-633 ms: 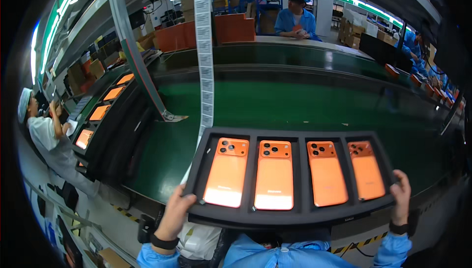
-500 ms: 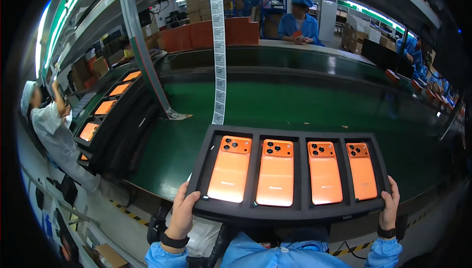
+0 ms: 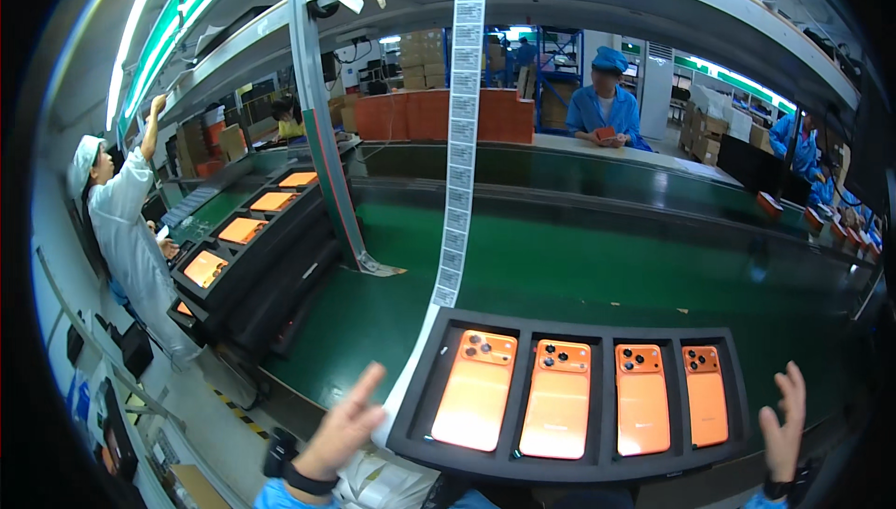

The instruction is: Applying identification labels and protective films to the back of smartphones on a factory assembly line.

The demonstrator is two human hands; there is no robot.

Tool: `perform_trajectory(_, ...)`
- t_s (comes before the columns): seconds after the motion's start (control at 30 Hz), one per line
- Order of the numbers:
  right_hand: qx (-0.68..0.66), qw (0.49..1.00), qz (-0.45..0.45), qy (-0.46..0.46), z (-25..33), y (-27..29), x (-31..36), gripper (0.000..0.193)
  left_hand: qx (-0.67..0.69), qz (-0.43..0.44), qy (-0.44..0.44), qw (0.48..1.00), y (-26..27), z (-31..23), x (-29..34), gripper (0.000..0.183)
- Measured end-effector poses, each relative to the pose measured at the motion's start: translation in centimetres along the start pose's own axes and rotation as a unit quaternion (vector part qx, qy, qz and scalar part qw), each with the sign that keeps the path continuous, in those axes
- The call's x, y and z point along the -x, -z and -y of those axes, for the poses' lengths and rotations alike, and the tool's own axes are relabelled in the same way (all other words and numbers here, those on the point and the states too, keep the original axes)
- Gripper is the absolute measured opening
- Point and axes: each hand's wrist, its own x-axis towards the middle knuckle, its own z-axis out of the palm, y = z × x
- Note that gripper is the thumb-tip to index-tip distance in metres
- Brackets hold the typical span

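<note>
Head view. A black tray rests at the near edge of a green work surface, directly in front of the person, its long axis running left to right across the body. Four compartments lie side by side along it, and each contains an orange phone, back upward. All four point the same way: camera end toward the far side of the work surface, plain end toward the person. Seen from here, their long axes fan slightly. The leftmost phone leans with its camera end to the right, the second phone does so less, the third phone runs nearly straight away from the body, and the rightmost phone tips a little to the left.

The left hand is open and empty, slightly blurred, fingers extended forward and inward just beside the tray's left end. The right hand is open and empty too, raised, fingers loosely curved, thumb apart, just off the tray's right end.

A strip of white labels hangs down to the tray's left side. At left, a co-worker in white raises one arm beside more orange phones in black trays. Across the work surface, a co-worker in blue holds a small orange item.
</note>
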Motion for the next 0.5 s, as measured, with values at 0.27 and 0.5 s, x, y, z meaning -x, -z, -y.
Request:
perform_trajectory(0.27,0.055,0.985,0.040,0.159,12.3,7.9,-4.6,0.053,0.101,-0.059,-0.038,0.992,9.3,-10.2,-10.5,0.069)
perform_trajectory(0.5,-0.186,0.911,0.001,0.368,19.2,6.8,-12.9,0.033,0.188,-0.180,-0.009,0.965,8.7,-2.1,-11.5,0.066)
